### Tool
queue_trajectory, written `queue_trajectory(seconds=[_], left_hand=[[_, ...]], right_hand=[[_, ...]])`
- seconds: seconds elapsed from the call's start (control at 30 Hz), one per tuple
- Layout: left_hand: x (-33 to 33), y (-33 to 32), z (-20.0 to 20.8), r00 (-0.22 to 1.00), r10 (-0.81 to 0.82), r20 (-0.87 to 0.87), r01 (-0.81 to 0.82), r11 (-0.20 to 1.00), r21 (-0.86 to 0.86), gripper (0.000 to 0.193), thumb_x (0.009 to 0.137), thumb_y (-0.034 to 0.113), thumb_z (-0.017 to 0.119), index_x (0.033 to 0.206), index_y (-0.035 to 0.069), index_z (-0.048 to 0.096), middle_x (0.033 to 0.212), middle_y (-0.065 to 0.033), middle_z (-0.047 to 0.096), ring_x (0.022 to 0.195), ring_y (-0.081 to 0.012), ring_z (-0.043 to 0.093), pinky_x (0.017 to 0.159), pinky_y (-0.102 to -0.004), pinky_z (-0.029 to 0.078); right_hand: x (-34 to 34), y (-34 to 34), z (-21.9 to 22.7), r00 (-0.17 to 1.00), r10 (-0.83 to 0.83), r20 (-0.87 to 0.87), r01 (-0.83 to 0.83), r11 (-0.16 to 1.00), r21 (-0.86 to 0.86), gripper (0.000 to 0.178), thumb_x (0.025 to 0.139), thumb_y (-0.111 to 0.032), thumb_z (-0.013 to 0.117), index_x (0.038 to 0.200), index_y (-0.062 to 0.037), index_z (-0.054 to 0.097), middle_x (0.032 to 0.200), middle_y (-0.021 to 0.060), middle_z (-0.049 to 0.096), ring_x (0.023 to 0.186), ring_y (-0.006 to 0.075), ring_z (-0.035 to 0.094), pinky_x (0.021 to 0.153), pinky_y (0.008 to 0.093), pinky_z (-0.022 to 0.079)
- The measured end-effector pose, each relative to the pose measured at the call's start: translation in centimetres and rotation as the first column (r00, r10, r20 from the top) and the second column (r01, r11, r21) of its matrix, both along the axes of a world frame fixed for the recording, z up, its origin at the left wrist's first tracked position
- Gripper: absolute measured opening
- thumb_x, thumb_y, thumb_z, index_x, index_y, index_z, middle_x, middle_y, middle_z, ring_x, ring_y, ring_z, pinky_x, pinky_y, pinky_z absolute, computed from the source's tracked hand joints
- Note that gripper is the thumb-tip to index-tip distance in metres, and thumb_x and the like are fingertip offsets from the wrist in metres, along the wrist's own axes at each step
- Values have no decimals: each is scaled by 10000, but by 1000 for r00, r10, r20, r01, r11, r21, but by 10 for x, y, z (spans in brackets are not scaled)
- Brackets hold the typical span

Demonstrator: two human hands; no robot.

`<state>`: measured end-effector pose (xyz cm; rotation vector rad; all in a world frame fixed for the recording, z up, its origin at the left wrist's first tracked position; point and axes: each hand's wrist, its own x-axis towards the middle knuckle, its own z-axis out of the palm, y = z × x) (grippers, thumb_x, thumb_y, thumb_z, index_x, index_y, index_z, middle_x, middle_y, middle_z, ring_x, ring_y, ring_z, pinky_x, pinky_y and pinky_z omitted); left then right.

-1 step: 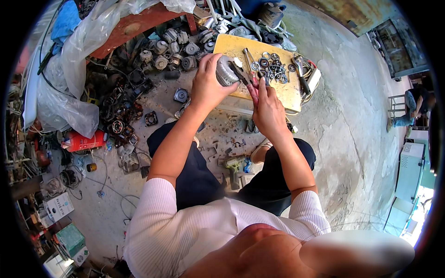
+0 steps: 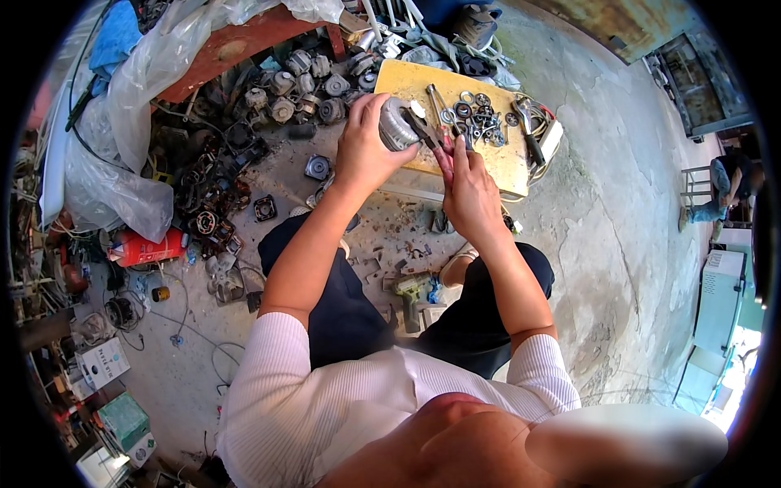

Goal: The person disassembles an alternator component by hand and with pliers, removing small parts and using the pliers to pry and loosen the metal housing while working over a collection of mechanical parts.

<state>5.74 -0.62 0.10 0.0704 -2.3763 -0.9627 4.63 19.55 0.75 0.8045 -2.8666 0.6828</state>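
My left hand (image 2: 364,145) is wrapped round a grey, rounded metal motor housing (image 2: 396,126) and holds it up over the near left part of a yellow work board (image 2: 423,79). In my right hand (image 2: 473,191) is a pair of pliers (image 2: 443,159) with reddish handles. Their dark jaws reach the right side of the housing; whether they grip it I cannot tell. Farther back on the board lie a wrench (image 2: 437,99), several rings and small metal parts (image 2: 486,122), and an adjustable wrench (image 2: 527,130) with a dark handle.
Many used motors (image 2: 285,93) are heaped to the left of the board. A green cordless drill (image 2: 411,297) stands on the floor between my legs, among metal scraps. A red container (image 2: 150,246) and loose cables lie at left. Another person (image 2: 724,187) sits far right.
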Motion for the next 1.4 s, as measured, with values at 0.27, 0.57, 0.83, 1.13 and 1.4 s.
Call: queue_trajectory(seconds=[0.27,0.57,0.83,1.13,1.4], left_hand=[[-1,-1,-3,1000,-13,11,13,999,53,814,632,226,878,1324,79,477,1307,-172,521,1180,-354,565,977,-431,495],[-19,4,-25,994,-77,-83,89,986,142,818,634,231,880,1327,70,478,1304,-174,524,1195,-349,548,1007,-422,461],[-19,1,-32,995,-89,-51,95,986,138,812,635,254,882,1324,73,491,1279,-161,547,1186,-336,557,997,-412,469],[-2,-23,42,896,-121,428,198,970,-139,810,639,390,844,1314,42,562,1323,-146,579,1168,-317,604,998,-389,480],[-51,-5,35,757,-124,641,460,798,-389,874,650,412,802,1367,7,512,1352,-177,546,1189,-348,582,996,-413,484]], right_hand=[[-1,1,-2,998,42,47,-40,998,-47,586,916,-149,588,1414,89,391,1169,254,573,1076,408,584,893,490,468],[-11,6,-5,993,-59,-107,62,998,25,602,830,-110,631,1392,25,463,1140,212,584,1025,360,598,856,479,396],[-15,10,-10,996,-46,-76,46,999,0,648,759,-93,652,1380,-1,493,1157,203,585,1034,361,600,872,481,387],[5,7,-3,918,149,368,-31,951,-307,399,910,-267,615,1193,10,565,1008,264,618,938,440,633,871,476,485],[-3,0,-42,474,245,846,356,825,-439,320,948,-314,588,888,-20,479,732,99,571,441,224,523,366,390,380]])
